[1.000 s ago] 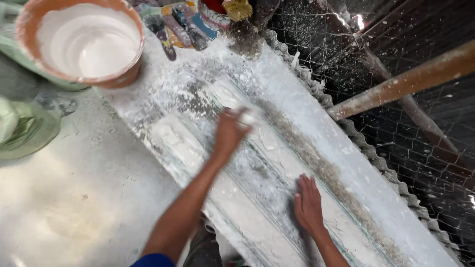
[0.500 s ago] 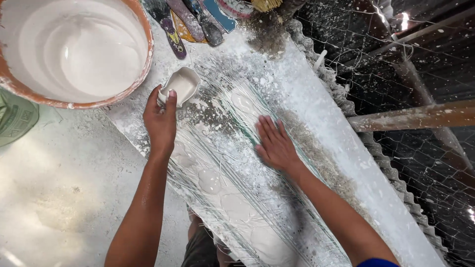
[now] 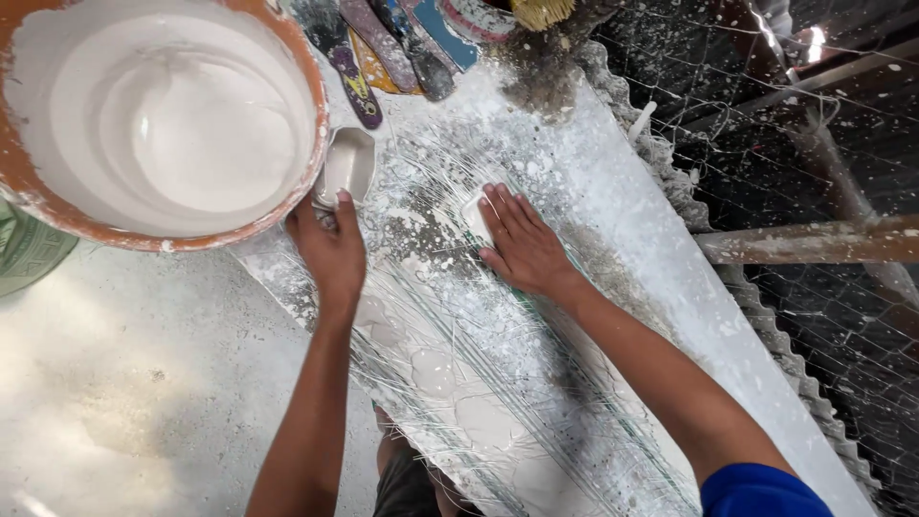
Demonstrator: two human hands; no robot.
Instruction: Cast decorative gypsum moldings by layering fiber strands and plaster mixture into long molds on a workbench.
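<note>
Item one, far left: we note a large orange bucket (image 3: 287,57) of white slurry on the floor. Item two: our left hand (image 3: 330,251), fingers closed around a small white scoop (image 3: 347,165), held at the bucket's rim, its mouth towards the bucket, seemingly for dipping. Item three: a long white moulding slab (image 3: 613,191) strewn with fibres, its long axis running lower centre to upper centre-left. Item four: our right hand (image 3: 522,244), fingers together and flat, pressing the fibres down.
</note>
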